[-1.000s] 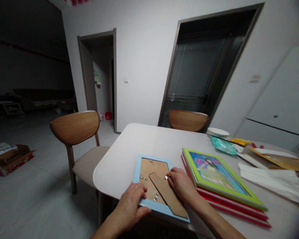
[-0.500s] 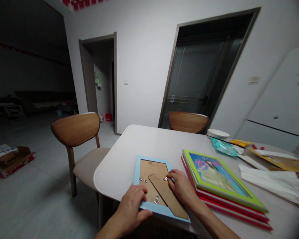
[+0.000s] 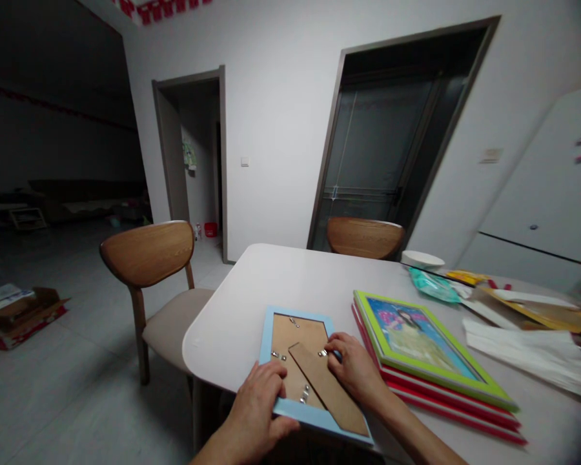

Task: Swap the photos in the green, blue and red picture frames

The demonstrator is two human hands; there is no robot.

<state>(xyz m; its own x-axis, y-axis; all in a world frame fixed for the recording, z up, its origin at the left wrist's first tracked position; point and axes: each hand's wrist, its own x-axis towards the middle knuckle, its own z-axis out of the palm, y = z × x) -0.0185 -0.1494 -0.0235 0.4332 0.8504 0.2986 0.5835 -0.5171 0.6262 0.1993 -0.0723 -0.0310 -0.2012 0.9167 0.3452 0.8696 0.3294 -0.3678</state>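
Observation:
A light blue picture frame lies face down near the front edge of the white table, its brown backing board and stand leg facing up. My left hand lies on the frame's near left corner, fingers flat on the backing and thumb curled under the edge. My right hand rests on the frame's right side, fingertips pinched at a small metal clip. Other metal clips show on the backing.
A stack of frames, green one on top and red ones beneath, lies right of my right hand. Papers, packets and a white bowl crowd the far right. Two wooden chairs stand at the table; a cardboard box sits on the floor at left.
Both hands stay on the blue frame with only slight shifts. The camera has tilted a little, so everything sits a bit lower in view.

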